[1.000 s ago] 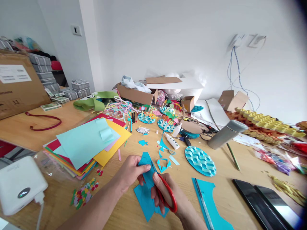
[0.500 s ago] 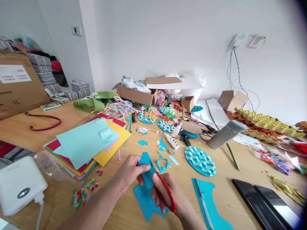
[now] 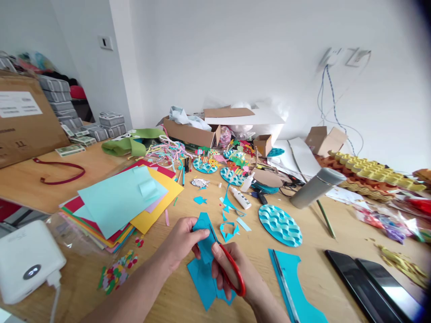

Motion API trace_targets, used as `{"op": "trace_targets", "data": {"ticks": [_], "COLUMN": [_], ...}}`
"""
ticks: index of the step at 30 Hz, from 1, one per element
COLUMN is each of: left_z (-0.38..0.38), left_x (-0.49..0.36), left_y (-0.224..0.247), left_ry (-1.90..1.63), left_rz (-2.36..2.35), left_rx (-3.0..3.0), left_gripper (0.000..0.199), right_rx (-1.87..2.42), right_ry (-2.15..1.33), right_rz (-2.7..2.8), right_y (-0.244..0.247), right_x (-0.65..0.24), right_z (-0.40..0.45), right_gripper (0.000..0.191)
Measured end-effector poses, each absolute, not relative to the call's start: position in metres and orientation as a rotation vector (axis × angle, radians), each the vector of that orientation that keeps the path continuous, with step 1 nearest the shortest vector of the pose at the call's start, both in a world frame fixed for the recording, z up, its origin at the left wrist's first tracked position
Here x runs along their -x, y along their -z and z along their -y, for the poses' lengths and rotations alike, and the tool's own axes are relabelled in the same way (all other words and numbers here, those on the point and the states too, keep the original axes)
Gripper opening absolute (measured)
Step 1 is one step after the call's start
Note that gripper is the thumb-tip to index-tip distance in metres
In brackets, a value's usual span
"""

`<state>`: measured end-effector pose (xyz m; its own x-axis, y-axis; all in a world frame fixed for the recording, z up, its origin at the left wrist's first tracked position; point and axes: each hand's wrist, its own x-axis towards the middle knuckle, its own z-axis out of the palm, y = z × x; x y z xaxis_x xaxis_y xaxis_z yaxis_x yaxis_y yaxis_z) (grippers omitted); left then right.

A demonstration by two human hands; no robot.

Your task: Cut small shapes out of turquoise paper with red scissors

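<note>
Between thumb and fingers, my left hand (image 3: 184, 237) grips a narrow piece of blue paper (image 3: 204, 247), which carries a faint drawn outline. My right hand (image 3: 229, 269) is closed round red-handled scissors (image 3: 237, 274), and their blades lie along the right edge of that piece. Below both hands, more blue paper (image 3: 202, 287) rests on the table. Just beyond them are a cut-out blue scrap (image 3: 229, 231) and a blue paper fish (image 3: 200, 200). To the right lies another blue sheet (image 3: 296, 287) with a thin pen-like stick (image 3: 286, 285) on it.
A stack of coloured paper (image 3: 117, 197) and a white power bank (image 3: 30, 260) lie left. Ahead are a glue bottle (image 3: 241, 198) and a wavy-patterned blue oval (image 3: 280, 225). A grey flask (image 3: 316, 188) and two phones (image 3: 357, 287) are on the right.
The view has shifted very slightly. My right hand and the scissors have moved a little left against the blue piece; both grips are the same.
</note>
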<state>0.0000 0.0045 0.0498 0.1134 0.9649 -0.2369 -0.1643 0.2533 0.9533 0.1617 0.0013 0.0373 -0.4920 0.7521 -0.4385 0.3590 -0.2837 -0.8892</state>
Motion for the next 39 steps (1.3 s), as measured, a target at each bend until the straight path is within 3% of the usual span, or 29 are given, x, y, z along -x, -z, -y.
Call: {"op": "trace_targets", "data": {"ticks": [39], "left_z": [-0.0052], "left_x": [-0.0001], "left_y": [-0.0475], "left_ry": [-0.991], "left_rz": [-1.116], "left_rx": [-0.969], "left_gripper": [0.021], "right_rx": [1.427], "right_ry": [-1.797], "right_rz": [1.685], "right_y": [-0.0423], "right_x": [-0.1615], "right_z": [-0.0021], "right_gripper": [0.072]}}
